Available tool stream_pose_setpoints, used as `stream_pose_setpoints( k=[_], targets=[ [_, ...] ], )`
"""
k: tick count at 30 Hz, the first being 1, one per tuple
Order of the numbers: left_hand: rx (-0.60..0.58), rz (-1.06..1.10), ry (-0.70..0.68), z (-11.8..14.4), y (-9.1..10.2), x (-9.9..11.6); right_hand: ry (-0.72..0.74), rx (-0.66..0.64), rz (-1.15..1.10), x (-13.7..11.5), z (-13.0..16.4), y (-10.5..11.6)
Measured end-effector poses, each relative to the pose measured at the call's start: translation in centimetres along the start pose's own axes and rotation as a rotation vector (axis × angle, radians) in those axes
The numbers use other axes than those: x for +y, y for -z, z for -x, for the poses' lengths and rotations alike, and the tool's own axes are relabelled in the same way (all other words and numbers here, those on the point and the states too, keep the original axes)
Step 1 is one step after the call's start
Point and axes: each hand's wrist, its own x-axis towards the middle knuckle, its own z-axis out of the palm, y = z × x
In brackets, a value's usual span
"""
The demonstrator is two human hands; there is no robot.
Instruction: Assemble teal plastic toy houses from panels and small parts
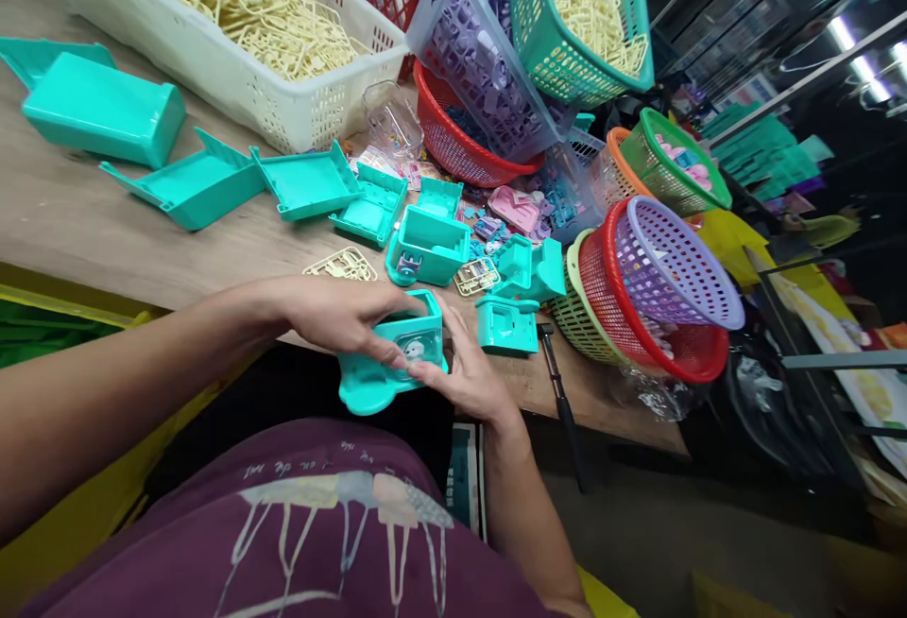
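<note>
Between both hands is a teal plastic toy housing, held over the table's front edge and tilted. My left hand grips its left side, with the thumb pressed on its face. My right hand wraps round the right side, its thumb near a small white figure on the housing. Just beyond stands another teal box-shaped part. A cream sprue of small parts lies near my left wrist, and a second cream sprue lies beyond my right fingers. To the right is a teal part with a recess.
Several teal shells line the table's left. Behind them stand a white basket of cream sprues, a clear bin of purple parts and a teal basket. A black-handled hammer overhangs the front edge beside stacked baskets.
</note>
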Motion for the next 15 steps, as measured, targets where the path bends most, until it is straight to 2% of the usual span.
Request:
stream_pose_setpoints(
  k=[3, 6, 9, 12, 15],
  targets=[
    [-0.051, -0.170, 0.102, 0.2, -0.2, 1.4, 0.011, -0.102, -0.080, -0.5, -0.4, 0.4],
    [-0.032, -0.351, 0.212, 0.1, -1.2, 2.2, 0.016, -0.060, -0.090, -0.6, -0.5, -0.1],
    [0.007, -0.481, 0.192, -0.2, -2.0, 2.3, 0.028, -0.017, -0.037, 0.0, -0.3, -1.0],
    [-0.006, -0.560, 0.180, -0.5, -2.3, 2.3, 0.032, 0.027, -0.052, 0.6, -0.1, -1.7],
    [-0.032, -0.622, 0.188, -0.8, -2.7, 2.5, -0.033, -0.014, -0.084, 0.9, 0.1, -1.2]
  ],
)
